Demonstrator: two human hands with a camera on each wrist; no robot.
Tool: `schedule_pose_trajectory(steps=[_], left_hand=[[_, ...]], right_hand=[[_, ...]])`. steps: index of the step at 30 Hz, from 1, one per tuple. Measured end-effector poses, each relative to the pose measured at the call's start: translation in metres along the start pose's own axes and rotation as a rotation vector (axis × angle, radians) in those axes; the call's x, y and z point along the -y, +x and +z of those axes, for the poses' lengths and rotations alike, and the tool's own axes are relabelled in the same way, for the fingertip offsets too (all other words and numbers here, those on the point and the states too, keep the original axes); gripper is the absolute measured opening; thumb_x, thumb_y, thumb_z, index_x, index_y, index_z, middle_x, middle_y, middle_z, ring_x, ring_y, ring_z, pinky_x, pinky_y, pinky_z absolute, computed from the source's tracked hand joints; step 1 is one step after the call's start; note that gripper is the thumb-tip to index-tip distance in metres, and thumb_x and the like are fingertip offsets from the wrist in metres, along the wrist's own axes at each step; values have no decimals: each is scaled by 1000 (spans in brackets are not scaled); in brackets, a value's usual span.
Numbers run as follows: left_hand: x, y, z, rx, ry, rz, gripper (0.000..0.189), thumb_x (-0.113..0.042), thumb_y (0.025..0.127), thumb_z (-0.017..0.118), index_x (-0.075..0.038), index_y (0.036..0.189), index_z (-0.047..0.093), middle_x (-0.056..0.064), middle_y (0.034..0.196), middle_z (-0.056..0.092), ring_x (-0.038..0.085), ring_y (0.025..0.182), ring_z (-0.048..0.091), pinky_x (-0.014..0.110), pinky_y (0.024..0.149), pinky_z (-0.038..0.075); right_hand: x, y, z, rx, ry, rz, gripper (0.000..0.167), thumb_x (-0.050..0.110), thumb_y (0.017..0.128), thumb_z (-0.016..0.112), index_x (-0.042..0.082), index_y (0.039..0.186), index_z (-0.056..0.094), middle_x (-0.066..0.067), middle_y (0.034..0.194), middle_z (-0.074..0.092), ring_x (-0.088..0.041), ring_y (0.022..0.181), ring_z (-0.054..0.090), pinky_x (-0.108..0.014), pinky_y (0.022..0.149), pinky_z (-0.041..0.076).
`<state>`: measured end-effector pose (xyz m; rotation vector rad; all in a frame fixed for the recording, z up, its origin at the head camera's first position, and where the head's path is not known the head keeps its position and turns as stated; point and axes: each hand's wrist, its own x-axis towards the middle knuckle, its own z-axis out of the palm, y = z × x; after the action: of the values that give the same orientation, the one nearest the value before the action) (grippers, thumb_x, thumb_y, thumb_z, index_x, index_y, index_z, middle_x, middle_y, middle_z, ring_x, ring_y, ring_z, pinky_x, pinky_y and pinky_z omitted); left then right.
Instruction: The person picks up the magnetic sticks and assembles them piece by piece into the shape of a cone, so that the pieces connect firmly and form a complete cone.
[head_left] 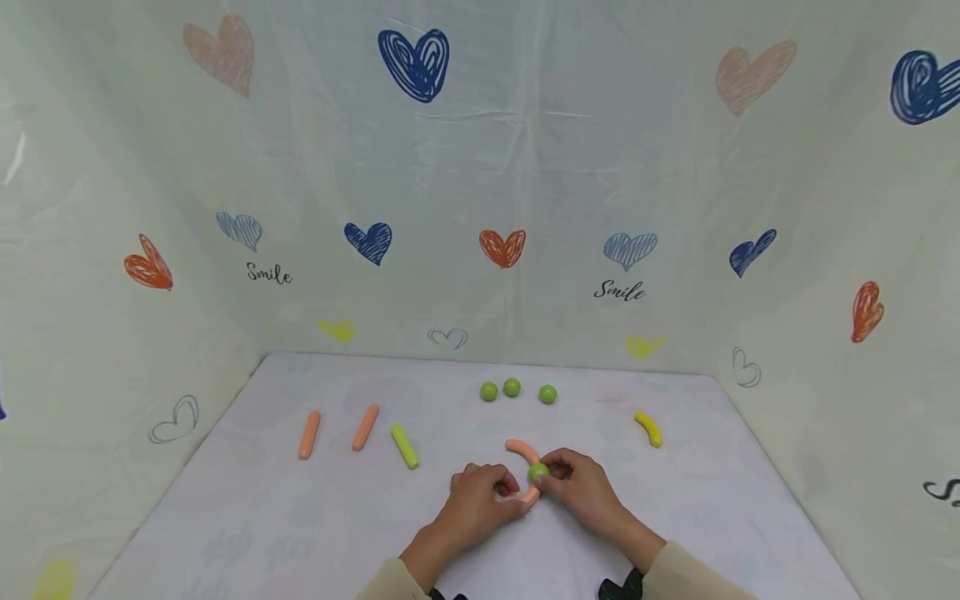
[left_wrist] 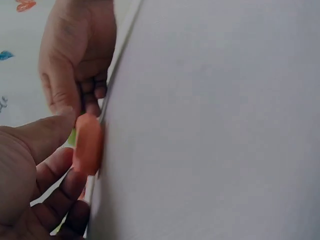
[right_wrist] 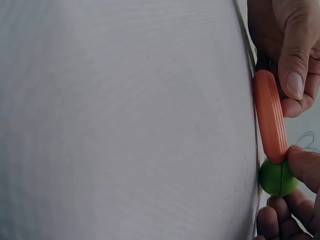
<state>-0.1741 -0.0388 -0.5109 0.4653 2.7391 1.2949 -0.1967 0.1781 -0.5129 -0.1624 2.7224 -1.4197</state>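
In the head view, a green ball (head_left: 538, 472) joins two curved orange rods on the white table. The far rod (head_left: 522, 450) arcs away from the ball, and the near rod (head_left: 530, 496) curves toward me. My right hand (head_left: 588, 493) pinches the ball between thumb and fingers, as the right wrist view also shows with the ball (right_wrist: 278, 178) against the ridged rod's end (right_wrist: 270, 117). Thumb and fingers of my left hand (head_left: 480, 502) hold the near rod around its free end. The left wrist view shows that rod (left_wrist: 88, 145) between them.
Three loose green balls (head_left: 512, 387) lie toward the table's far edge. At left are two straight orange rods (head_left: 365, 427) and a straight lime-green rod (head_left: 405, 446). A curved yellow rod (head_left: 648, 429) lies to the right. Heart-printed curtains (head_left: 502, 300) surround the table.
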Motion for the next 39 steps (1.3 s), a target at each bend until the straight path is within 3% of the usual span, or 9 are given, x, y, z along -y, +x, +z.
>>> schedule_pose_trajectory(steps=[4, 9, 14, 23, 30, 39], left_hand=[[4, 7, -9, -2, -90, -55, 17, -36, 94, 80, -21, 98, 73, -10, 95, 66, 13, 95, 55, 36, 82, 43], [7, 22, -24, -95, -96, -127, 10, -29, 97, 78, -20, 99, 73, -6, 99, 67, 16, 98, 59, 37, 82, 50], [11, 46, -34, -183, -138, -139, 11, -26, 98, 77, -18, 104, 73, -1, 108, 71, 20, 107, 63, 44, 93, 55], [23, 89, -47, -267, -282, -129, 25, -21, 97, 78, -7, 117, 72, 9, 122, 71, 30, 119, 60, 49, 104, 50], [36, 111, -49, -290, -292, -142, 35, -18, 97, 78, -8, 129, 70, 15, 133, 66, 35, 130, 55, 53, 110, 45], [44, 131, -48, -242, -242, -171, 43, -20, 95, 80, -12, 136, 68, 14, 139, 63, 35, 138, 52, 53, 115, 42]], right_hand=[[-1, -1, -1, -1, 9, -1, 25, 22, 88, 86, 11, 108, 76, 3, 91, 71, -12, 84, 62, -23, 71, 50], [-1, -2, -2, 1, 6, 10, 26, 21, 88, 86, 11, 109, 75, 2, 92, 71, -13, 86, 62, -23, 71, 50], [-2, -5, -8, -14, -2, 26, 28, 20, 87, 87, 10, 110, 75, 2, 92, 71, -13, 85, 62, -23, 71, 51], [-7, -8, -12, -2, 8, 17, 31, 20, 88, 86, 7, 113, 74, 0, 95, 71, -14, 86, 63, -22, 72, 52], [-11, -7, -11, 11, 34, -7, 31, 23, 88, 86, 8, 112, 75, 0, 97, 73, -14, 87, 66, -23, 73, 53], [-15, -7, -11, 11, 36, -12, 32, 27, 87, 86, 9, 112, 75, 1, 98, 72, -15, 88, 64, -23, 74, 52]])
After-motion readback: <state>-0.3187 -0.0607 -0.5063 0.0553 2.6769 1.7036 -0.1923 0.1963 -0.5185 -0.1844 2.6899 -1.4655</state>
